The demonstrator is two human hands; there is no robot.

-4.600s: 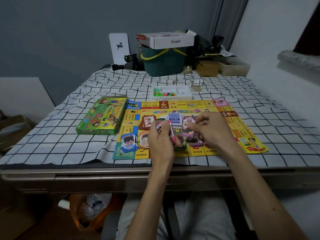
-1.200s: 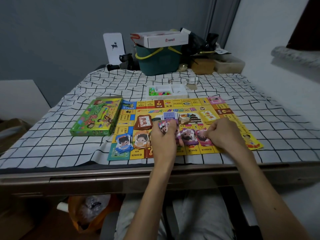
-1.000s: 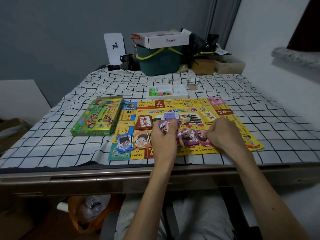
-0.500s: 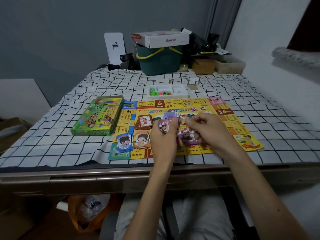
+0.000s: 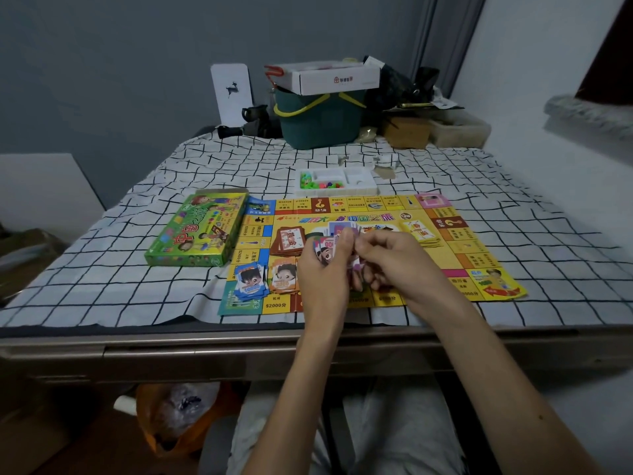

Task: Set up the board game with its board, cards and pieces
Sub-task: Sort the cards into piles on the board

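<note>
View: head camera, looking forward and down.
Bench [image 5: 205,351]: covered by a black-and-white checked cloth [image 5: 120,279]; carries everything listed below except the bag.
Board [image 5: 455,248]: yellow, laid flat on the cloth at the near edge of the bench, under both hands.
Left grip [image 5: 322,282]: closed round a fanned stack of cards [image 5: 324,249], held upright over the middle of the board.
Right grip [image 5: 397,262]: fingers curled, pinching the cards at their right edge, touching the left thumb.
Blue notes [image 5: 251,281]: loose pile on the board's near-left corner.
Orange notes [image 5: 285,276]: pile just beside the blue notes, to their right.
Brown deck [image 5: 289,240]: on the board, beyond the orange notes.
Yellow deck [image 5: 420,231]: on the board's right half.
Game box [image 5: 198,231]: green, closed, lying flat, touching the board's left edge.
Tray [image 5: 359,186]: white, with compartments, just beyond the board's far edge.
Tray contents: small green and pink pieces [image 5: 318,183] in the left compartments.
Bucket [image 5: 318,128]: teal, yellow handle, at the far end of the bench; inside hidden.
Carton [image 5: 329,78]: white, resting on the bucket's rim; contents too unclear to name.
Clear tub [image 5: 459,130]: far right; contents not discernible.
Brown box [image 5: 407,132]: between bucket and tub.
Orange bag [image 5: 161,426]: on the floor below the bench, holding crumpled clear plastic.
</note>
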